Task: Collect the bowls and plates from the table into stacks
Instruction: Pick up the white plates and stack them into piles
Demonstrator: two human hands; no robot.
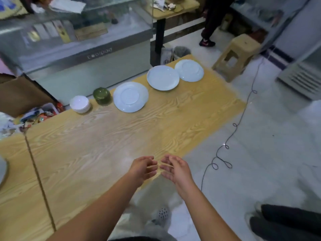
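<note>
Forearms come in from the bottom of the shot. The left hand (142,168) and right hand (175,169) hover side by side over the near edge of the surface (97,153), palms turned toward each other and fingertips nearly meeting. The grip on both sides is loose and empty, fingers only lightly curled, nothing in them.

All the dishes are over at the far edge, well apart from the hands, strung out in a row. From the left:
- a pile of white bowls (79,103) that looks nested already
- a green bowl (102,95) just beside it (could be a couple stacked, too blurry to call)
- a big white plate (130,96) lying face down, maybe with another under it
- a second plate (163,77) face up
- a third plate (189,70) face down near the far corner

The last two look like they touch or slightly overlap.

Progress-wise, I'd say the bowl end is pretty much sorted, apart from whether green and white should go together. The plates are what's left, since they sit in three separate spots and not in one stack. There's also a pale rim (2,171) cut off at the left edge that might be another plate, can't tell. So roughly halfway is my guess.
</note>
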